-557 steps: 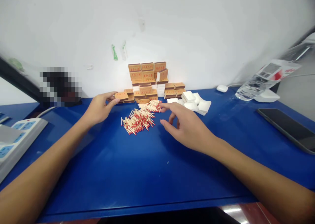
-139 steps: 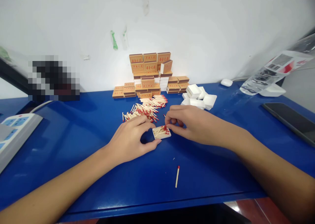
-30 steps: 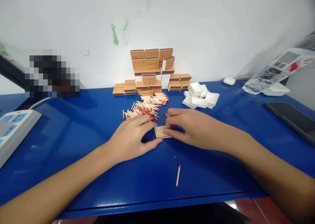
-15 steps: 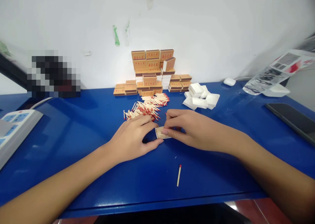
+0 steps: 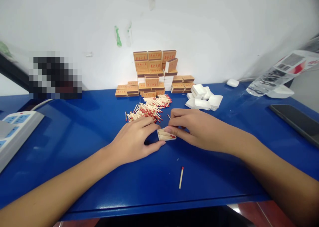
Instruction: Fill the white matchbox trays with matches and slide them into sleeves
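A small white matchbox tray [image 5: 167,140] lies on the blue table, and matches [image 5: 163,134] with red heads lie lengthwise inside it. The thumb and index finger of my left hand [image 5: 137,139] grip the tray at its left end. Over the tray's far right part is my right hand [image 5: 193,127], its thumb and fingers closed together; whatever is between them is hidden. A heap of loose matches [image 5: 152,108] spreads just beyond my left hand. One single match [image 5: 181,177] rests nearer the front edge.
Stacked matchboxes [image 5: 155,66] stand against the wall. White empty trays [image 5: 203,103] are piled to their right. Farther right are a plastic bottle [image 5: 269,77], a white earphone case [image 5: 232,83] and a dark phone [image 5: 296,120]. A power strip [image 5: 27,130] lies at left.
My right hand has lifted slightly up and away from the tray, uncovering its right end and the red match heads there. My left hand stays on the tray.
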`<action>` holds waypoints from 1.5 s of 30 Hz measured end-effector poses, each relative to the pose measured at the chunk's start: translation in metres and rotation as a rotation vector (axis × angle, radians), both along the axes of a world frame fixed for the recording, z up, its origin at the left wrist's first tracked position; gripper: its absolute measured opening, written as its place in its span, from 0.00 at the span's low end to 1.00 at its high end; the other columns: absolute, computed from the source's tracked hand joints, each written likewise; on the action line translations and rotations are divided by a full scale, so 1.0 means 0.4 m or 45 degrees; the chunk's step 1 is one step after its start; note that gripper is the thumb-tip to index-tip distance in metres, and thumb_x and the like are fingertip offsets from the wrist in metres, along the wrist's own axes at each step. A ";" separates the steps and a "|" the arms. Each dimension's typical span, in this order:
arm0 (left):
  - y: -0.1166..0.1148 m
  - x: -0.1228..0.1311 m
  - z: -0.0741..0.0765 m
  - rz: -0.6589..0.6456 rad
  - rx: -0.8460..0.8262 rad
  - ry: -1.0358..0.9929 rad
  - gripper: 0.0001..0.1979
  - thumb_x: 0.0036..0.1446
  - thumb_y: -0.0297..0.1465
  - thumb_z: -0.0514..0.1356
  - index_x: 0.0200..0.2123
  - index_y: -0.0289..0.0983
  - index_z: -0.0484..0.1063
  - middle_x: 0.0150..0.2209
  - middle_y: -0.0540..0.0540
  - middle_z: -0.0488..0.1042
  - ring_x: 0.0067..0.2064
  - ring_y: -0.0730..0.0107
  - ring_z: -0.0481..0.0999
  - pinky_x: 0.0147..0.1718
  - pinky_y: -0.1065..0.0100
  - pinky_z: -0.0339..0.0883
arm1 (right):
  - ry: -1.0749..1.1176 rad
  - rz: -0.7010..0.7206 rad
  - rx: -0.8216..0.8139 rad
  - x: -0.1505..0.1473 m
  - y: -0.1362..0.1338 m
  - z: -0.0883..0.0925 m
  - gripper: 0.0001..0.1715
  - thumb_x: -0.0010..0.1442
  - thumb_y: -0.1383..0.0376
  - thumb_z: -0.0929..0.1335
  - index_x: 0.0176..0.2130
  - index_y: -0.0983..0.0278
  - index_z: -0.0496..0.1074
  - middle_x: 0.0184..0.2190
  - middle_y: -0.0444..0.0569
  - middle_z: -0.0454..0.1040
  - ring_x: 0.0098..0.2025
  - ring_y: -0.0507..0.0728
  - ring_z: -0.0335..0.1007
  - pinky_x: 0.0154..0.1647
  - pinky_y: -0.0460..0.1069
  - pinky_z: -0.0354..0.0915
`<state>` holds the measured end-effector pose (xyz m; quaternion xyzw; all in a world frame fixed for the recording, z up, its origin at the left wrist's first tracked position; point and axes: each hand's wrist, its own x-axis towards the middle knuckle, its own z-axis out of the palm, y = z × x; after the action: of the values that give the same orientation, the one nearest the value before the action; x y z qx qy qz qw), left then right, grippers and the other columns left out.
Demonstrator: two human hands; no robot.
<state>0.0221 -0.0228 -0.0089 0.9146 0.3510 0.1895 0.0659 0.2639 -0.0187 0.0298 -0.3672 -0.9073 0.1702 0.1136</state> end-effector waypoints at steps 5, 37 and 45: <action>0.000 0.001 0.002 -0.005 -0.015 -0.009 0.14 0.65 0.41 0.63 0.45 0.37 0.78 0.40 0.45 0.75 0.41 0.61 0.76 0.38 0.62 0.72 | -0.013 0.004 -0.071 -0.001 0.001 0.008 0.26 0.74 0.53 0.62 0.31 0.63 0.76 0.32 0.47 0.70 0.30 0.53 0.63 0.34 0.50 0.55; -0.002 0.000 -0.001 -0.008 0.004 0.001 0.13 0.65 0.41 0.63 0.42 0.36 0.77 0.39 0.45 0.74 0.41 0.63 0.76 0.36 0.63 0.70 | 0.039 -0.010 -0.046 -0.010 -0.002 0.001 0.23 0.74 0.57 0.62 0.34 0.64 0.77 0.33 0.48 0.71 0.32 0.53 0.65 0.35 0.50 0.56; 0.001 -0.002 0.001 -0.004 -0.016 0.008 0.14 0.65 0.42 0.62 0.44 0.37 0.78 0.40 0.45 0.75 0.41 0.62 0.76 0.37 0.63 0.70 | 0.025 -0.010 -0.070 -0.009 -0.001 0.001 0.24 0.75 0.55 0.62 0.34 0.63 0.77 0.33 0.47 0.70 0.32 0.53 0.65 0.36 0.50 0.56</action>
<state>0.0211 -0.0226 -0.0085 0.9154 0.3510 0.1843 0.0707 0.2601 -0.0192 0.0303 -0.3720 -0.8997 0.1984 0.1129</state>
